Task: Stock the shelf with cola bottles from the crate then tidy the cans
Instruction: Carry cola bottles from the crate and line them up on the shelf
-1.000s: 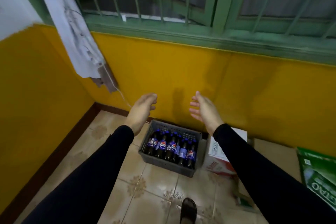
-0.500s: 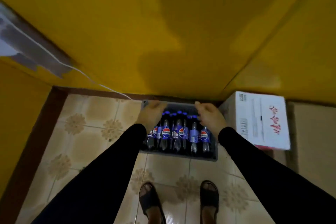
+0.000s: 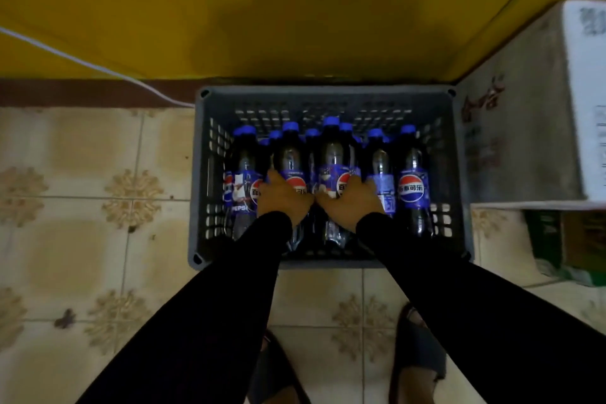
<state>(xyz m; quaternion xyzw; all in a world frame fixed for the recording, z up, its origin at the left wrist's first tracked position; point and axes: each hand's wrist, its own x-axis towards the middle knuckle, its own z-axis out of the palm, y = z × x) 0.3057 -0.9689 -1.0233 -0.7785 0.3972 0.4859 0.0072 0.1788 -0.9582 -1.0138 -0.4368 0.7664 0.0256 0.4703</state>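
Now down in crate (image 3: 328, 98): left hand (image 3: 282, 198), right hand (image 3: 352, 203) each wrapping 1 bottle (image 3: 292, 167); grip closure unclear; stocking starting.

Both hands' fingers hidden btwn bottles (image 3: 331, 180); white box (image 3: 537, 108) cut off.

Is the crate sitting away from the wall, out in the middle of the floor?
No, the crate has its far rim against the yellow wall.
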